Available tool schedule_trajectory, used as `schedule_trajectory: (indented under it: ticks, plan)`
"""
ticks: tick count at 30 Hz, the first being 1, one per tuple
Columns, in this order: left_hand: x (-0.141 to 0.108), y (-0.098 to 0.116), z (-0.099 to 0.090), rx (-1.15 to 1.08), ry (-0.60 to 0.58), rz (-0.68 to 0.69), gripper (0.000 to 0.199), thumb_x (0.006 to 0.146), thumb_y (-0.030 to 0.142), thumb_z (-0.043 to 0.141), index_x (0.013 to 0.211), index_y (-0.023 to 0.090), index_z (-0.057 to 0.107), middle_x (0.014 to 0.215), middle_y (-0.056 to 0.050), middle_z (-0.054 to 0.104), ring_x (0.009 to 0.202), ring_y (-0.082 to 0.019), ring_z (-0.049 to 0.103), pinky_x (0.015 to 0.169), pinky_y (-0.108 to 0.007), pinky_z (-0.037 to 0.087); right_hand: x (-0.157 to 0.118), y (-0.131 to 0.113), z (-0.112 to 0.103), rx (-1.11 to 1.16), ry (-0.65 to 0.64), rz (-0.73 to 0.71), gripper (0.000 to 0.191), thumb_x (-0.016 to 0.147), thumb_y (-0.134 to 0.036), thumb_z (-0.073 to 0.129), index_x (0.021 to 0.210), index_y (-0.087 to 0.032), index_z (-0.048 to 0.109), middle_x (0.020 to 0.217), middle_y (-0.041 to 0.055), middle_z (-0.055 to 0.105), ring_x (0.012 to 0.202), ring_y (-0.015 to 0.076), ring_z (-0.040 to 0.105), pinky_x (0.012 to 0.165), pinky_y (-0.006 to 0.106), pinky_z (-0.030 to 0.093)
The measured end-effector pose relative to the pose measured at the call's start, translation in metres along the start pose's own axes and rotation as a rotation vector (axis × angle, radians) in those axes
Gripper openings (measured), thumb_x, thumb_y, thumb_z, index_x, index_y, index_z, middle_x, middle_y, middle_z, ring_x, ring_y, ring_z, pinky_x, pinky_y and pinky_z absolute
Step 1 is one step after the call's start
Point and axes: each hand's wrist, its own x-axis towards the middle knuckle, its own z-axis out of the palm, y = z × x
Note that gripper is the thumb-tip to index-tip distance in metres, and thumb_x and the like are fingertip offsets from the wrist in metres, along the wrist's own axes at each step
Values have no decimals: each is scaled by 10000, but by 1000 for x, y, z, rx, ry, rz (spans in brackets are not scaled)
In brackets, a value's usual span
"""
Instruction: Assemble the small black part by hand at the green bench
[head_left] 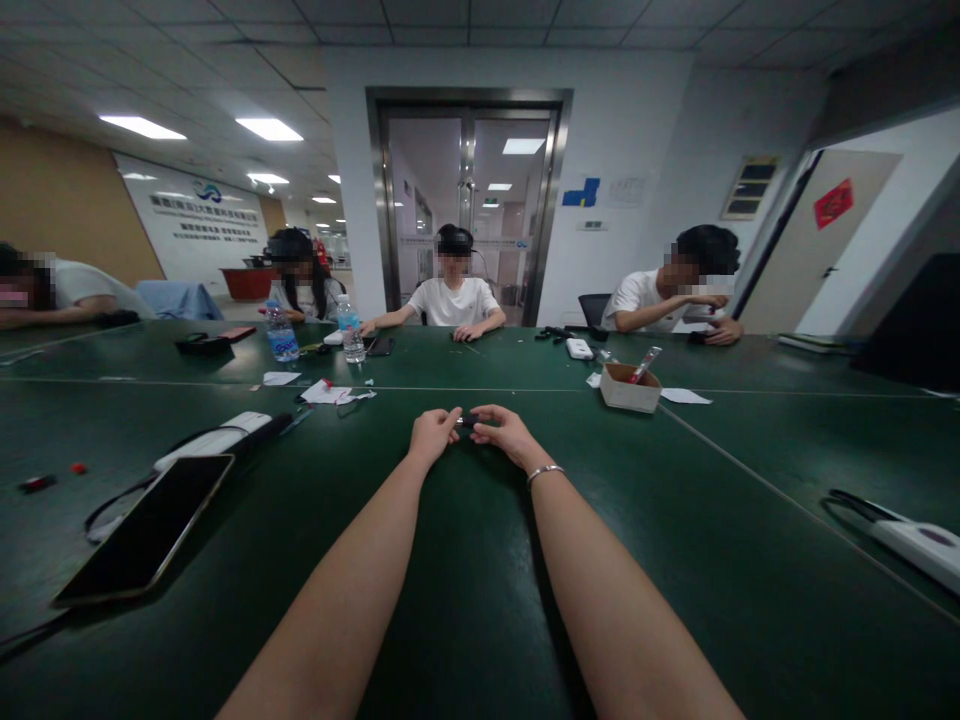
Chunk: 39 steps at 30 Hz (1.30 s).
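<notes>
Both my hands meet over the green table, in the middle of the head view. A small dark object with a shiny metallic end is between them. My left hand pinches its metallic left end between thumb and fingers. On the other side, my right hand has its fingertips closed on the dark right end. The object is too small to identify. A silver bracelet circles my right wrist.
A phone and white power strip lie at left. Farther back are two bottles, paper scraps and a small box. Another white strip is at far right. Several people sit across the table.
</notes>
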Motion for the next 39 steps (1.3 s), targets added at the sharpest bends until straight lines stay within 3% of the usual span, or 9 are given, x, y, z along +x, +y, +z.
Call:
schedule_trajectory:
  ticks: [8, 14, 21, 26, 32, 35, 39]
  plan:
    - [-5, 9, -2, 203, 68, -66, 533, 887, 497, 259, 601, 184, 583, 525, -30, 602, 511, -168, 561, 553, -269, 373, -2, -7, 8, -33, -22, -75, 316, 688, 19, 688, 954, -141, 627, 971, 47, 593, 631, 99, 658, 571, 174, 568]
    - [-12, 14, -4, 235, 62, -1, 504, 888, 509, 271, 648, 187, 576, 581, -27, 609, 546, -171, 560, 579, -278, 381, 1, -4, 6, 19, 6, -2, 193, 756, -53, 682, 935, -100, 629, 740, 46, 643, 578, 117, 651, 534, 177, 560]
    - [-1, -3, 5, -45, 14, 224, 172, 826, 309, 513, 940, 195, 573, 940, -42, 642, 856, -152, 597, 780, -267, 449, 4, 0, 2, 96, 89, 53, 53, 843, -113, 622, 874, -72, 606, 600, 50, 631, 497, 104, 613, 484, 164, 540]
    - [6, -14, 8, -135, -66, 129, 239, 840, 389, 475, 917, 181, 562, 778, -22, 614, 662, -132, 578, 636, -254, 460, 3, 0, 2, 72, 48, 61, 108, 795, -113, 678, 884, -79, 626, 610, 42, 637, 507, 102, 617, 490, 153, 540]
    - [8, -17, 8, -199, -42, 129, 208, 829, 345, 473, 922, 181, 563, 787, -24, 602, 684, -131, 563, 627, -244, 447, 4, 1, 1, 87, 52, 46, 101, 790, -66, 656, 887, -76, 631, 679, 54, 655, 520, 99, 620, 503, 159, 544]
    - [9, -17, 8, -200, -28, 160, 192, 791, 288, 520, 938, 184, 586, 878, -42, 609, 788, -146, 567, 674, -245, 442, 4, 1, 1, 88, 48, 48, 99, 784, -52, 654, 878, -78, 636, 677, 52, 652, 521, 99, 619, 503, 157, 542]
    - [9, -17, 7, -198, -63, 100, 252, 824, 350, 465, 956, 178, 595, 784, -32, 595, 672, -136, 539, 618, -245, 423, 4, 1, 1, 93, 52, 57, 94, 792, -49, 643, 882, -79, 638, 685, 54, 652, 529, 102, 624, 506, 158, 543]
